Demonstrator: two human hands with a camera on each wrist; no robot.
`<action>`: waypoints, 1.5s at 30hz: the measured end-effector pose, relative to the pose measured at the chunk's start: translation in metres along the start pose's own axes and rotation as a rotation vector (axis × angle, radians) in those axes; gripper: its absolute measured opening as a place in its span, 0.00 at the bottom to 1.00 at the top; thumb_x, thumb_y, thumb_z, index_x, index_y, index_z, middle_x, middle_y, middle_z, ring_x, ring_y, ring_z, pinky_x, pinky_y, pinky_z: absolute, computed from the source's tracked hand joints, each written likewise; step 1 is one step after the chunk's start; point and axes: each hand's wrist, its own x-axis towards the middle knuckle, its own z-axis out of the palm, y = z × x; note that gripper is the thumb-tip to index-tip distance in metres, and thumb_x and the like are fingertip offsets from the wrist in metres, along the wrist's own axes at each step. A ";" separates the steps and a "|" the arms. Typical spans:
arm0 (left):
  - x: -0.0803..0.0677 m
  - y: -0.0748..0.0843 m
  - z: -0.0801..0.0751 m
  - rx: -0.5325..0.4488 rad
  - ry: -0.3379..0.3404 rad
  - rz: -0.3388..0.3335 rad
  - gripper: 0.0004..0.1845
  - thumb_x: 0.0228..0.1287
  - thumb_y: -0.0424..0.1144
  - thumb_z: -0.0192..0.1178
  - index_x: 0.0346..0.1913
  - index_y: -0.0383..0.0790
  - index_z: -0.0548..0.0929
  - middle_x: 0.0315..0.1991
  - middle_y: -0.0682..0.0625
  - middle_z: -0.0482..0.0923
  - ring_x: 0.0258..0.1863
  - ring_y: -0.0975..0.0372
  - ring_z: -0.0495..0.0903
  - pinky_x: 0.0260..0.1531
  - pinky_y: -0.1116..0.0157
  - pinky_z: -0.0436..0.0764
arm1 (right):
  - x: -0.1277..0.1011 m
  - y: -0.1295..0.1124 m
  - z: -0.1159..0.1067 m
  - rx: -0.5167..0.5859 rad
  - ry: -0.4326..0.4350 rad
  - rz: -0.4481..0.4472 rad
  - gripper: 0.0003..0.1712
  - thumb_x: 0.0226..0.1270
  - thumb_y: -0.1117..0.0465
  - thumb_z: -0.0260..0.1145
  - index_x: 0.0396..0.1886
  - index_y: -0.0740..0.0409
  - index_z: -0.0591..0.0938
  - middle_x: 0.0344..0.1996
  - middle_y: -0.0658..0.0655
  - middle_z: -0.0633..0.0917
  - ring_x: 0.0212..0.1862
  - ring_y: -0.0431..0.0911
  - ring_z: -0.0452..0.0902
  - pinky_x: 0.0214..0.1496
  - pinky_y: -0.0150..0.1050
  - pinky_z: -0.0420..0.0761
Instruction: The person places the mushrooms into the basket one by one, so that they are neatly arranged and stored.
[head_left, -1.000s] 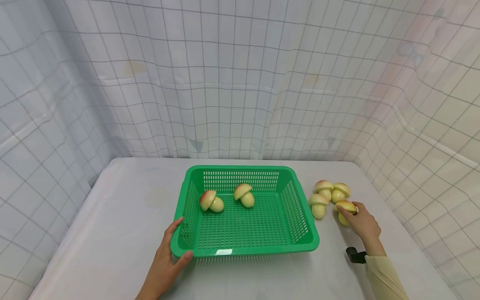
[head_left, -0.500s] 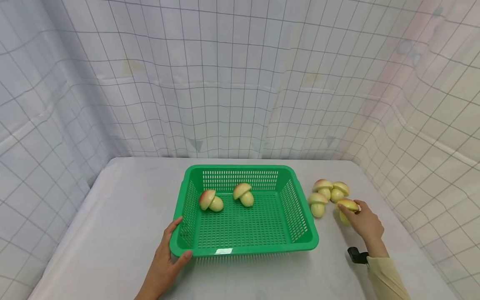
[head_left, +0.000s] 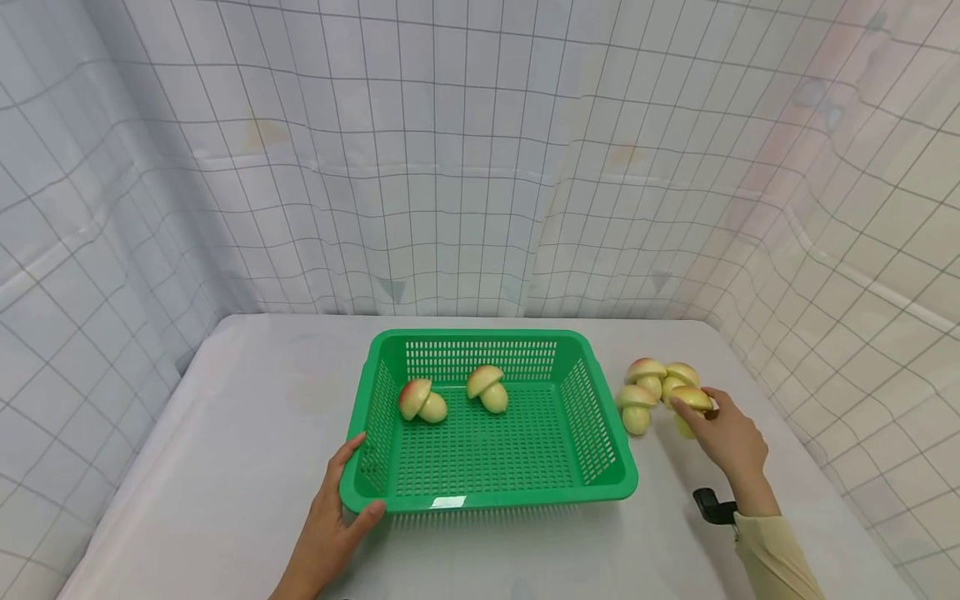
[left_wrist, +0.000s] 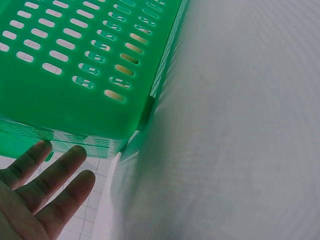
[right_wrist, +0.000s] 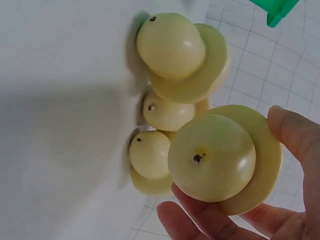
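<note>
Green plastic basket is sitting mid-tabletop, left of the right hand, which is pinching a toy mushroom by its cap near the right edge, stem pointing down. Three more mushrooms are clustering beside it. The left hand, fingers relaxed, is bracing the basket's near-left corner.

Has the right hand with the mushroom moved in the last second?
Yes. The right hand has lifted its mushroom up and slightly toward the green basket, closer to the three mushrooms resting on the table.
</note>
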 end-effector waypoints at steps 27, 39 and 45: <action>0.000 0.002 -0.001 -0.004 -0.007 -0.010 0.43 0.60 0.39 0.63 0.73 0.62 0.51 0.70 0.42 0.53 0.67 0.48 0.55 0.55 0.41 0.61 | -0.023 -0.055 -0.020 0.020 0.096 -0.158 0.47 0.59 0.28 0.55 0.66 0.59 0.68 0.38 0.61 0.85 0.33 0.52 0.79 0.26 0.40 0.69; 0.000 0.001 0.000 0.007 -0.001 0.000 0.43 0.60 0.39 0.63 0.73 0.60 0.52 0.70 0.42 0.54 0.66 0.48 0.56 0.55 0.42 0.62 | -0.027 -0.068 -0.021 0.010 0.105 -0.199 0.45 0.58 0.28 0.57 0.63 0.57 0.70 0.36 0.60 0.85 0.29 0.49 0.78 0.25 0.40 0.67; 0.000 0.002 0.000 0.012 0.000 -0.003 0.43 0.60 0.38 0.63 0.73 0.61 0.51 0.70 0.43 0.54 0.66 0.49 0.56 0.55 0.43 0.62 | -0.028 -0.074 -0.022 0.000 0.144 -0.250 0.43 0.58 0.30 0.59 0.61 0.57 0.72 0.34 0.60 0.85 0.28 0.49 0.78 0.24 0.40 0.68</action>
